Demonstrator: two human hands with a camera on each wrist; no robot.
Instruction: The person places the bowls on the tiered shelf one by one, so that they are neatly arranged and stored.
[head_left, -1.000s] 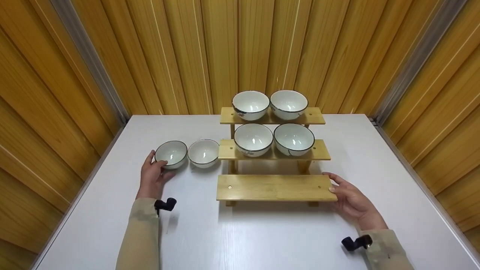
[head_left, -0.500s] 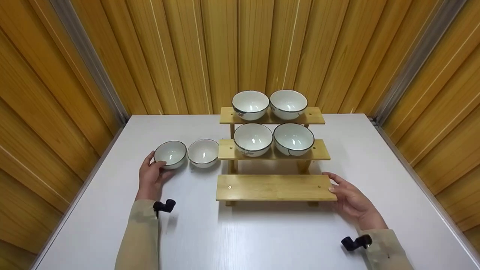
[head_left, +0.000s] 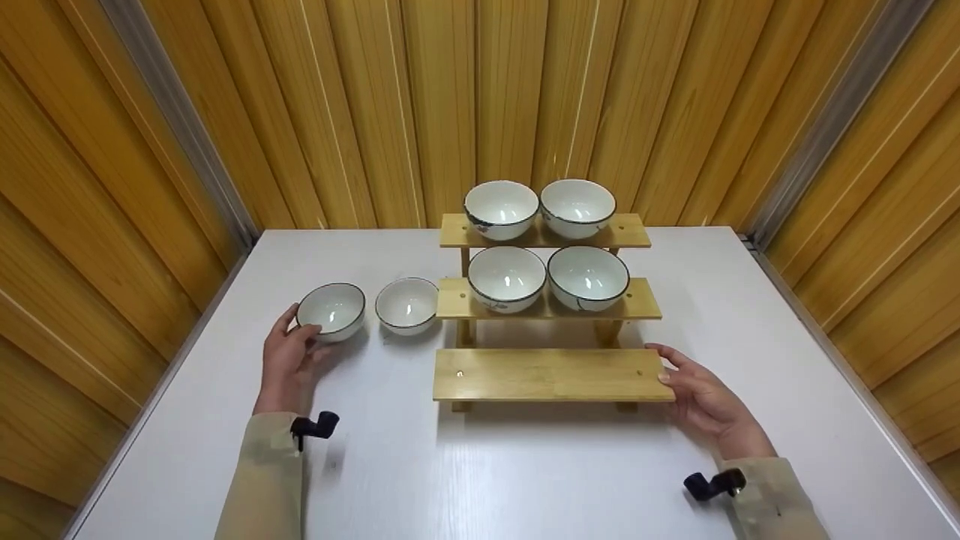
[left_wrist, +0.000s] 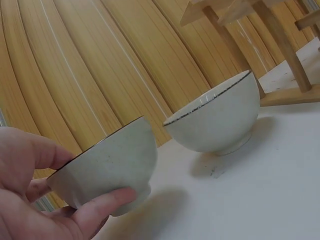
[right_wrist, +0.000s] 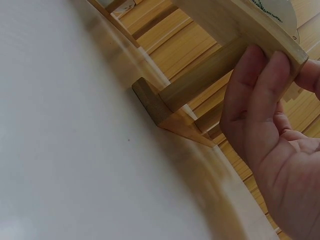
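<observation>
My left hand grips a white, dark-rimmed bowl at the left of the table, thumb at the rim. In the left wrist view the fingers curl under this bowl, and its shadow falls on the table beside it. A second bowl stands just right of it, separated by a small gap. My right hand pinches the right end of the lowest board of a three-tier wooden stand. Seen from the right wrist, two fingers press the board's underside.
Two bowls sit side by side on the top board, and two more on the middle board. The stand is on a white table. Wood-panelled walls enclose the back and both sides.
My left hand has moved the held bowl left and slightly nearer, widening the gap to the second bowl. The right hand stays at the stand's lowest board.
</observation>
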